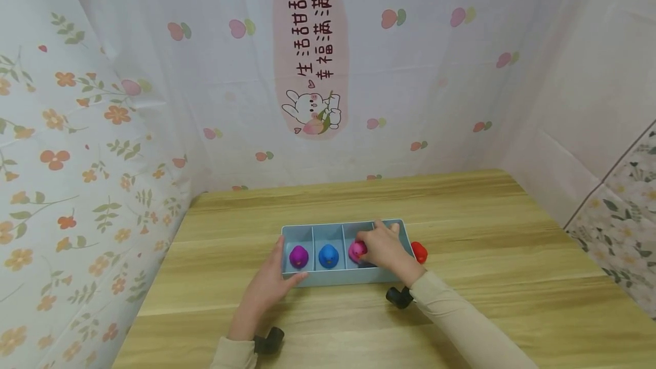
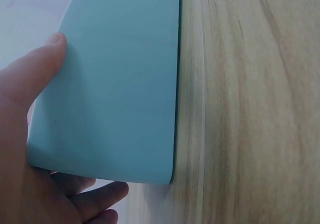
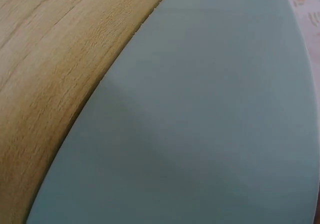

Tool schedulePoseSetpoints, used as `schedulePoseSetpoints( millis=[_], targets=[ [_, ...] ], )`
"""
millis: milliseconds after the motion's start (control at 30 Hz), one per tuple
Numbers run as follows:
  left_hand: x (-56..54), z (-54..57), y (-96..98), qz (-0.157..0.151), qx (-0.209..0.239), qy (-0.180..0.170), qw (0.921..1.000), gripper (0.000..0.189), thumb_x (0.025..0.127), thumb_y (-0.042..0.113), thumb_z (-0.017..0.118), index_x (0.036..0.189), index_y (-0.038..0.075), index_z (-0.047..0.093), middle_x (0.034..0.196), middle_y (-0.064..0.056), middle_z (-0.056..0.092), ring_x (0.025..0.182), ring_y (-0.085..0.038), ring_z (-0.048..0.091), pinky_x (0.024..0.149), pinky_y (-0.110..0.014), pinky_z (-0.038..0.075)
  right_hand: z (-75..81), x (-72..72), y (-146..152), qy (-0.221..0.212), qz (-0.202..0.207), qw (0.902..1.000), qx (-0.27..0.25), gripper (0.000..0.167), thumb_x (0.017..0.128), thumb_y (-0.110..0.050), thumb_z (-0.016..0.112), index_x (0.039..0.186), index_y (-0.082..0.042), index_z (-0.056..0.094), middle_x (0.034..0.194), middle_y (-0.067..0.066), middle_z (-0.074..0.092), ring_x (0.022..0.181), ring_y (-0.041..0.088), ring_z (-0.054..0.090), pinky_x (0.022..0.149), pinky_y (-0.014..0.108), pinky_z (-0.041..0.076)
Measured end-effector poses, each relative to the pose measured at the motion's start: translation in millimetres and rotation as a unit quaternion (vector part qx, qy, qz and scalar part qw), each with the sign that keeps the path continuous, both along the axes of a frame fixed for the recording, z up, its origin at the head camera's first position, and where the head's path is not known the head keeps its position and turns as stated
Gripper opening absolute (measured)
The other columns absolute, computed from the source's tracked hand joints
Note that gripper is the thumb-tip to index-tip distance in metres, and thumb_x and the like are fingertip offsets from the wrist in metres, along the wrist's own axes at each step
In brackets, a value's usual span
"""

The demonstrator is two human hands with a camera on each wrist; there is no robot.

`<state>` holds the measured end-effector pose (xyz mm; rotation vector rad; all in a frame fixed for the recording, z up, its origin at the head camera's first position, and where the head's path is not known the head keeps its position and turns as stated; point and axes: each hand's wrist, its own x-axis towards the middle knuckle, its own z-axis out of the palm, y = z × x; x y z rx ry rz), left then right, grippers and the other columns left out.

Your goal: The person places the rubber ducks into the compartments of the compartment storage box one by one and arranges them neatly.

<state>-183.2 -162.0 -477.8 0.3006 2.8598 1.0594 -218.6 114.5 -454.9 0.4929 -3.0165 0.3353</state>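
A light blue divided tray (image 1: 338,278) sits on the table, its compartments side by side. My left hand (image 1: 269,283) grips the tray's left end; in the left wrist view the thumb (image 2: 47,58) lies against the front wall and the fingers bend round the end. My right hand (image 1: 386,249) reaches over the right part and holds a pink rubber duck (image 1: 356,251) in the third compartment, partly hidden by the fingers. A purple rubber duck (image 1: 299,257) stands in the leftmost compartment, a blue rubber duck (image 1: 328,256) in the second. The right wrist view shows only the tray wall (image 3: 200,108) and table.
Just beyond the tray's right end lies a red rubber duck (image 1: 419,252) on the wooden table (image 1: 461,209). Black wrist camera mounts (image 1: 270,340) sit at both cuffs. Printed cloth (image 1: 230,101) hangs behind the table and along its sides.
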Motion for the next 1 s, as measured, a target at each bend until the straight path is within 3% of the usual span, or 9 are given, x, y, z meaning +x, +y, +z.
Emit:
schedulePoseSetpoints(
  millis=[433, 767, 1000],
  targets=[
    [1.8, 2.0, 1.9, 0.001, 0.004, -0.003, 1.0, 0.104, 0.082, 0.053, 0.068, 0.153, 0.005, 0.01, 0.158, -0.018, 0.019, 0.141, -0.039, 0.027, 0.113, -0.054, 0.027, 10.8, 2.8, 3, -0.024, 0.002, 0.9993, 0.027, 0.036, 0.065, -0.034, 0.088, 0.094, -0.018, 0.075, 0.074, -0.007, 0.066, 0.086, 0.018, 0.041, 0.069, 0.041, 0.024],
    [-0.2, -0.3, 1.2, 0.002, -0.004, 0.001, 1.0, 0.105, 0.081, 0.056, 0.067, 0.154, 0.006, 0.01, 0.157, -0.018, 0.02, 0.14, -0.04, 0.03, 0.112, -0.055, 0.03, 28.2, -0.1, 14, -0.037, 0.015, 0.9988, -0.028, 0.029, 0.072, -0.027, 0.084, 0.099, -0.02, 0.075, 0.091, -0.004, 0.072, 0.087, 0.018, 0.044, 0.072, 0.047, 0.023],
    [0.8, 0.2, 0.4, 0.002, -0.005, 0.003, 1.0, 0.105, 0.081, 0.056, 0.068, 0.154, 0.007, 0.01, 0.158, -0.018, 0.02, 0.14, -0.04, 0.03, 0.112, -0.055, 0.029, 38.3, 2.5, 25, -0.016, 0.03, 0.9975, -0.062, 0.026, 0.073, -0.023, 0.083, 0.097, -0.022, 0.076, 0.095, -0.004, 0.073, 0.084, 0.017, 0.043, 0.072, 0.045, 0.02]
  ],
)
